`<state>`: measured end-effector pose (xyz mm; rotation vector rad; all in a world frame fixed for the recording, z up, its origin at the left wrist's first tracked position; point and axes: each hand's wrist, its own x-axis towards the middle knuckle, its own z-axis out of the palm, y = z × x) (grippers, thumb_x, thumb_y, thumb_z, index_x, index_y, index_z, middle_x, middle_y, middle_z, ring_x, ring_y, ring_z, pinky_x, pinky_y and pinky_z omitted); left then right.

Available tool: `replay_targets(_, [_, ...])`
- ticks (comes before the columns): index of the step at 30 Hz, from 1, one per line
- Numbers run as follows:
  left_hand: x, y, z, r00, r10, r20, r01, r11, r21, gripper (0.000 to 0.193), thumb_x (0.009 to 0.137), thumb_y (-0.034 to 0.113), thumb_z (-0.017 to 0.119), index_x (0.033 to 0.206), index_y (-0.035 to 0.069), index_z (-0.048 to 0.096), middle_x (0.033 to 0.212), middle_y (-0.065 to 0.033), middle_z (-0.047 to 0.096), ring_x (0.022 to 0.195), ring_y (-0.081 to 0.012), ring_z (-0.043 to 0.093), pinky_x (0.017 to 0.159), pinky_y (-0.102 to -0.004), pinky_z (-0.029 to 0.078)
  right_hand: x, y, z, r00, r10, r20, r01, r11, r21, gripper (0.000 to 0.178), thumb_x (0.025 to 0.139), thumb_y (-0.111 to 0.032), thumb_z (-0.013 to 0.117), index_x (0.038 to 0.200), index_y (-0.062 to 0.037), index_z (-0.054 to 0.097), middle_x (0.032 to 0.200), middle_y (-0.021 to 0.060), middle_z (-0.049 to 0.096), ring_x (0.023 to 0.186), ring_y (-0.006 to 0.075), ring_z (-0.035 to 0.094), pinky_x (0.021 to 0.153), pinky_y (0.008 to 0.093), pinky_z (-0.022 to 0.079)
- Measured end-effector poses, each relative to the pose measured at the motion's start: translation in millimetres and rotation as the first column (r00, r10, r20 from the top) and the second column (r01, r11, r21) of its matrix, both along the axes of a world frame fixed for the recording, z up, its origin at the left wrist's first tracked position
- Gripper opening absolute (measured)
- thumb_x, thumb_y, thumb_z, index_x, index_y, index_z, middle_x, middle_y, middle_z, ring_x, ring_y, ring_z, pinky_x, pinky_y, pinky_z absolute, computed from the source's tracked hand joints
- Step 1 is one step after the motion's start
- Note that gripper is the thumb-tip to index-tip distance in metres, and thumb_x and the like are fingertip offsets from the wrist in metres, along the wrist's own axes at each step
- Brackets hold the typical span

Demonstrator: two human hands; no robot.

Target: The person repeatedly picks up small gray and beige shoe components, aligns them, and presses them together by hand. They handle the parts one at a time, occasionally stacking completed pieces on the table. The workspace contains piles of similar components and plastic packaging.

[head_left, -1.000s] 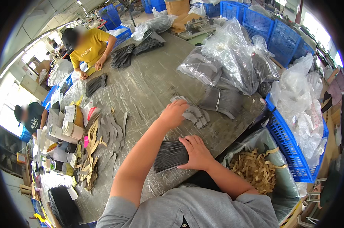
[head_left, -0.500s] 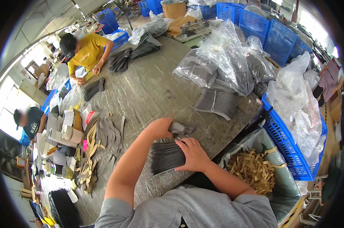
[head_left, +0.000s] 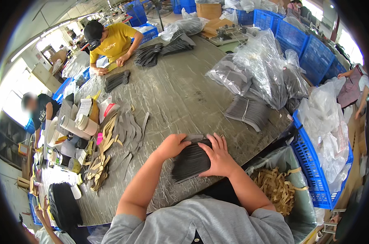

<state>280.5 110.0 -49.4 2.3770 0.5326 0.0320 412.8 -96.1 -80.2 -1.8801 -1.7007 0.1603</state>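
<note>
A stack of dark grey cut pieces (head_left: pixel 189 163) lies on the table in front of me, its layered edges showing. My left hand (head_left: pixel 172 147) is at the stack's far left corner, closed with the thumb on the near side and the fingers mostly hidden. Between both hands, a lighter grey strip-like piece (head_left: pixel 195 137) lies along the far end of the stack. My right hand (head_left: pixel 222 158) is wrapped round the stack's right side, thumb on top and fingers stretched over the far corner.
Right of me stand a lined bin of tan strips (head_left: pixel 274 189) and a blue crate (head_left: pixel 314 162) with clear plastic. A tied grey bundle (head_left: pixel 247 112) and bagged pieces lie farther off. Loose grey pieces (head_left: pixel 129 130) lie left. Across the table works a person in yellow (head_left: pixel 115 42).
My left hand has brought the loose grey pieces from beyond the stack onto its far end. The right hand's fingers have reached farther over the corner. The whole view has shifted.
</note>
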Motion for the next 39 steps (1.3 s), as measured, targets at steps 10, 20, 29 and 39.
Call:
replay_targets(10, [30.3,35.4,1.3,0.95,-0.226,-0.213,0.31,0.736,0.601,0.027,0.097,0.021,0.055,0.092,-0.004,0.063,0.11,-0.0167,0.067,0.108,-0.0311,0.06,0.087,-0.0381,0.05,2.7,5.8,1.4,0.995,0.08,-0.057,-0.084,0.994,-0.064,0.116,0.047,-0.047,0.092,0.144,-0.0121,0.038,0.138,0.0178,0.036,0.132,0.043,0.03,0.117,0.058,0.018])
replay_targets(20, [-21.8,31.3,-42.7,0.954,0.078,0.289,-0.004,0.969,-0.247,0.023,0.093,0.021,0.063,0.102,0.002,0.072,0.096,-0.0134,0.07,0.092,-0.0254,0.065,0.084,-0.0349,0.05,3.5,10.0,-10.2,0.988,0.076,-0.131,-0.084,0.995,-0.061,0.13,0.048,-0.046,0.093,0.153,-0.0146,0.023,0.157,0.0257,0.007,0.143,0.0502,0.011,0.115,0.0566,0.026])
replay_targets(29, [-16.6,15.5,-35.6,0.926,0.124,0.355,-0.065,0.983,-0.174,0.016,0.089,0.016,0.068,0.093,0.001,0.073,0.088,-0.0102,0.071,0.084,-0.0224,0.067,0.078,-0.0339,0.051,5.7,31.2,5.1,0.994,0.107,0.021,-0.099,0.966,-0.238,0.13,0.05,-0.054,0.09,0.153,-0.0094,0.024,0.158,0.0248,0.006,0.145,0.0504,0.005,0.117,0.0576,0.021])
replay_targets(39, [-31.3,4.7,-65.6,0.794,0.419,0.44,-0.373,0.908,-0.191,0.031,0.102,0.021,0.05,0.094,-0.002,0.07,0.09,-0.0088,0.071,0.084,-0.0152,0.066,0.08,-0.0298,0.052,-6.7,31.1,13.2,0.993,0.11,0.047,-0.095,0.964,-0.248,0.126,0.051,-0.047,0.092,0.151,-0.007,0.026,0.149,0.021,0.022,0.139,0.0448,0.019,0.115,0.0556,0.026])
